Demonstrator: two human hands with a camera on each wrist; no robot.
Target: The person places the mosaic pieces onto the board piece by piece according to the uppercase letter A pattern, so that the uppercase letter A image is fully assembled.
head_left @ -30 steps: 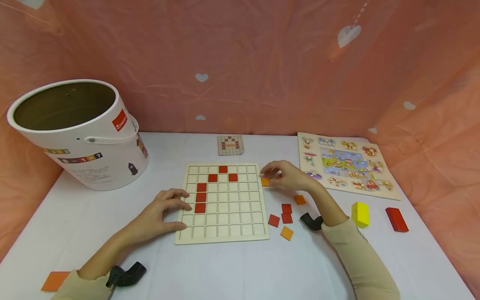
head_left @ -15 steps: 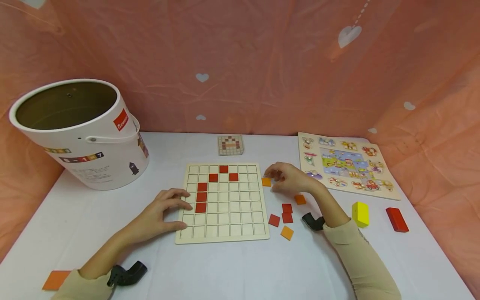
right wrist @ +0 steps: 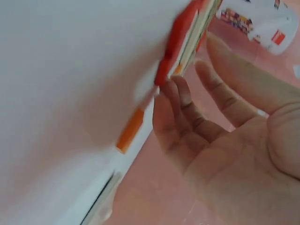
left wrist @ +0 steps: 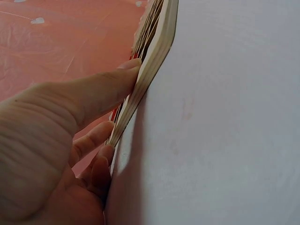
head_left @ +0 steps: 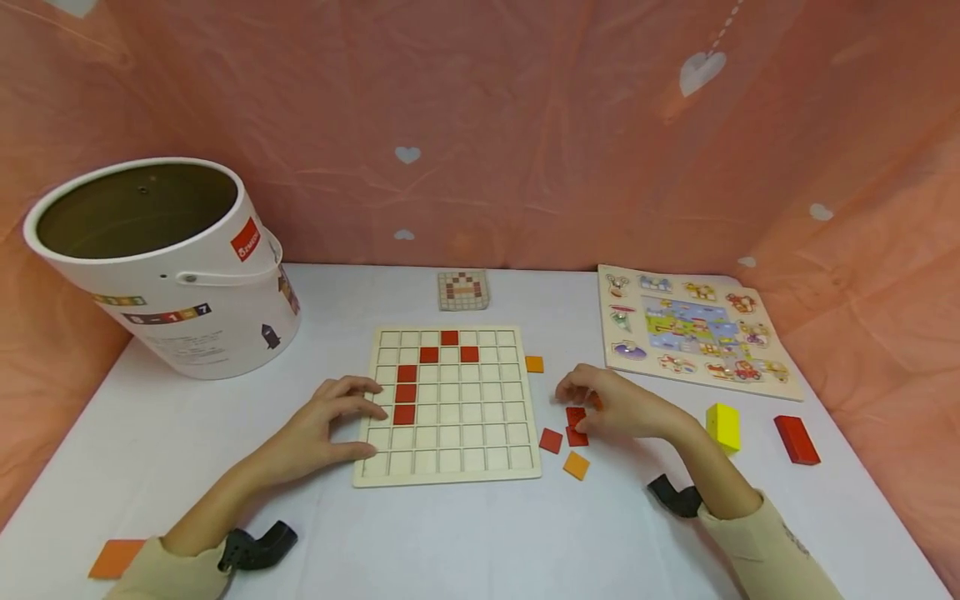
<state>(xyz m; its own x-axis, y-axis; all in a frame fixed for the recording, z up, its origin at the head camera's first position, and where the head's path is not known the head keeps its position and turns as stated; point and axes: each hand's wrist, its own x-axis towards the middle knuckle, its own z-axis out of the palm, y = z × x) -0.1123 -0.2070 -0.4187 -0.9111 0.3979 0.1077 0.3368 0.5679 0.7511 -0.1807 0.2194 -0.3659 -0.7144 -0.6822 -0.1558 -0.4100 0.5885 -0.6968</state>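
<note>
Sitting off to the left is a big white bucket. Next comes the left hand, fingers relaxed and spread, just resting on the left edge of the gridded board, probably to steady it. Six placed red tiles sit in the grid, with a small pattern card behind. Going by that card, the step in hand looks like building the red outline, right column missing. Right of the board, loose on the worktop, are an orange tile and three spare red tiles. The right hand is over two of those, fingers loosely bent, nothing visibly held; can't tell if it's touching one. Next move likely calls for pinching up a single red without shoving its neighbour.
</note>
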